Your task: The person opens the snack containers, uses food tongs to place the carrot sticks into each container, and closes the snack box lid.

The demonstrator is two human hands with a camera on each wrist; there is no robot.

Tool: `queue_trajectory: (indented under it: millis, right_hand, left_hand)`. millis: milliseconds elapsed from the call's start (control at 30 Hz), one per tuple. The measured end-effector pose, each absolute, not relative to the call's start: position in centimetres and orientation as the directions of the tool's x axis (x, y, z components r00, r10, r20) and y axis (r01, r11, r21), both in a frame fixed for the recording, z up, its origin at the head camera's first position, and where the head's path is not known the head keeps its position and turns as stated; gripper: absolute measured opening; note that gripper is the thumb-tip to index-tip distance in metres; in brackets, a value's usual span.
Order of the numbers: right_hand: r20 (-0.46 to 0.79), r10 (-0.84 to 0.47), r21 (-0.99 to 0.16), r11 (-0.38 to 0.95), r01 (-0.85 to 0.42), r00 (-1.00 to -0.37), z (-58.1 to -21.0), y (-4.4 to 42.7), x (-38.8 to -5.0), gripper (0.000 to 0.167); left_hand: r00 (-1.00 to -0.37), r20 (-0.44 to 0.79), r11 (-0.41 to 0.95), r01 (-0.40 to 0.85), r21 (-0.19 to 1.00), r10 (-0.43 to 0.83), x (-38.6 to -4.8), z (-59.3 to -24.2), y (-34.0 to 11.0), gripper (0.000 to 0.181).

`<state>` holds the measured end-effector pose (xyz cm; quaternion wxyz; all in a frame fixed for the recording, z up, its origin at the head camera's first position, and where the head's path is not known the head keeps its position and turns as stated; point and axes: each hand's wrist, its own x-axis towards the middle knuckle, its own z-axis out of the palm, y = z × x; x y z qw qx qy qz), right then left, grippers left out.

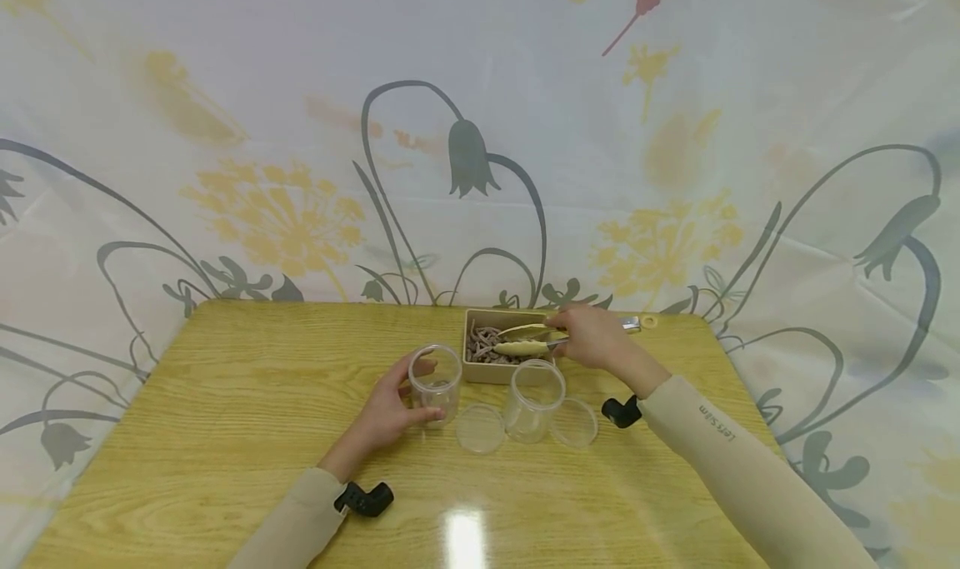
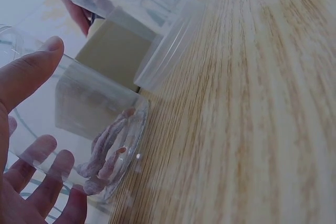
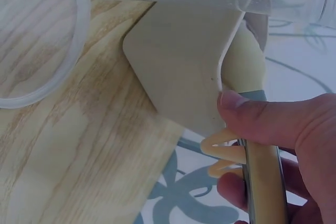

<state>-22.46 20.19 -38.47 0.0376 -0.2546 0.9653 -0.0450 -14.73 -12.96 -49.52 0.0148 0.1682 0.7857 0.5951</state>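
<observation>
My left hand (image 1: 386,412) holds a clear plastic jar (image 1: 437,392) round its side, thumb at the front and fingers behind. The jar stands on the table with its mouth up. In the left wrist view, a few greyish-purple strips (image 2: 102,156) lie at its bottom. With my right hand (image 1: 594,336) I grip a pair of tongs (image 1: 525,348) with pale yellow tips. The tips reach into a beige box (image 1: 495,375) of similar strips (image 1: 486,341); I cannot tell whether they pinch any. The right wrist view shows thumb and fingers round the tongs' handle (image 3: 265,182).
A second clear jar (image 1: 531,411) stands in front of the box, to the right of the held one. Two clear round lids lie on the wooden table (image 1: 247,419): one lid (image 1: 480,429) between the jars, another lid (image 1: 577,424) right of the second jar. A patterned curtain (image 1: 300,136) hangs behind.
</observation>
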Motion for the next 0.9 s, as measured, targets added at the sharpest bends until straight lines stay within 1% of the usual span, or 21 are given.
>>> queue_trajectory:
  millis: [200, 333, 733, 900]
  right_hand:
    - [-0.014, -0.502, -0.086, 0.862, -0.499, -0.865, -38.6, 20.4, -22.3, 0.047]
    - [0.009, -0.497, -0.093, 0.864, -0.495, -0.868, -38.1, 20.7, -22.1, 0.047]
    - [0.080, -0.476, -0.142, 0.864, -0.482, -0.876, -36.9, 21.7, -22.2, 0.044]
    - [0.087, -0.459, -0.170, 0.868, -0.467, -0.884, -36.3, 22.1, -22.3, 0.044]
  left_hand:
    - [-0.939, 0.185, 0.243, 0.259, 0.935, 0.289, -13.8, -47.6, -12.6, 0.085]
    - [-0.938, 0.177, 0.243, 0.253, 0.936, 0.298, -13.2, -46.3, -12.5, 0.084]
    - [-0.935, 0.191, 0.249, 0.270, 0.930, 0.300, -13.4, -46.6, -12.7, 0.082]
    - [-0.933, 0.195, 0.249, 0.275, 0.929, 0.302, -13.4, -46.5, -12.6, 0.082]
